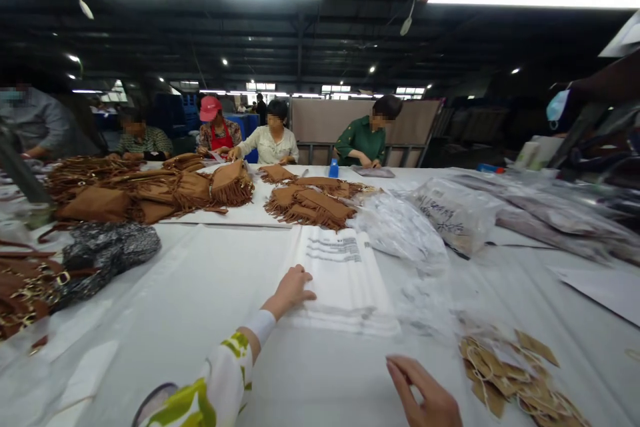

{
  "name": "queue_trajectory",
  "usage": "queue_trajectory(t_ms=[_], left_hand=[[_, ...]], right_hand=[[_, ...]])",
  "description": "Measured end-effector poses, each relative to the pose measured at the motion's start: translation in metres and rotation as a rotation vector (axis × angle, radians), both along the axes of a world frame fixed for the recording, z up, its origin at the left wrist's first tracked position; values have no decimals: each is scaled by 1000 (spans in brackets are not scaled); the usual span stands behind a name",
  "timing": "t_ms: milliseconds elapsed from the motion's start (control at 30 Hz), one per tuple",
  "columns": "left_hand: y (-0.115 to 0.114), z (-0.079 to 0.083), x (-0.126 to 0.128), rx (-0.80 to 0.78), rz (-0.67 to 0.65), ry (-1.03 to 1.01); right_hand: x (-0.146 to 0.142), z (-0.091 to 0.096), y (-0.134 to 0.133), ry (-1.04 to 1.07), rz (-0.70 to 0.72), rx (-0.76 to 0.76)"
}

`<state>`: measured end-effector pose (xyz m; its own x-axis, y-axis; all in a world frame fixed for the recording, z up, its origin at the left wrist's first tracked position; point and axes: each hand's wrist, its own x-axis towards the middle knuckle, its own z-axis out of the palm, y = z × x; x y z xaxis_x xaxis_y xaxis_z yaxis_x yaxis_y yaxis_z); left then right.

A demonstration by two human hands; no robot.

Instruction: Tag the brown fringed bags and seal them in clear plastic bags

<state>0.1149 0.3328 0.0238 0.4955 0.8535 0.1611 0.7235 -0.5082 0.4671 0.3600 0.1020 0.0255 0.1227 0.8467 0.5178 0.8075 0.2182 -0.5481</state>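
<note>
My left hand (291, 291) rests at the left edge of a flat pile of printed clear plastic bags (340, 280), its fingers stretched out over the film. Dark lines of print show on the upper part of the pile. Low in the view, my right hand (425, 392) hovers over the white table (320, 373) with thumb and fingers apart and nothing visible between them. To its right lies a heap of brown paper tags with pale strings (515, 373).
Brown fringed bags (310, 203) lie beyond the plastic pile, with a larger heap (150, 193) at the left. Crumpled clear plastic (400, 223) sits to the right. Brown straps with gold hardware (30, 290) are at far left. Several people work across the table.
</note>
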Motion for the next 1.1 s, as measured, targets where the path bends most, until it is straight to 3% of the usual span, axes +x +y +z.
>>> queue_trajectory(t_ms=[67,167,233,333,467,600,700,800,967,1100], left_hand=[[6,-8,4,-33,23,36],[15,-10,8,-64,43,72],[25,-6,9,-79,38,91],[40,3,8,-93,19,113],[43,7,9,-88,17,122],[29,6,13,-60,38,108],[29,13,6,-33,107,36],[40,26,-17,-38,217,-108],[40,42,-56,-185,356,-524],[14,51,-67,-416,463,-1003]], right_hand=[[-5,10,59,36,59,6],[-20,1,130,42,159,-89],[-29,-12,159,38,163,-149],[-38,-26,179,-10,55,-167],[-44,-20,192,-391,-96,-46],[-39,-10,203,-578,-56,15],[-17,-9,204,-719,14,33],[20,-5,197,-801,13,27],[65,11,173,-705,-195,36],[56,23,145,-283,-246,90]])
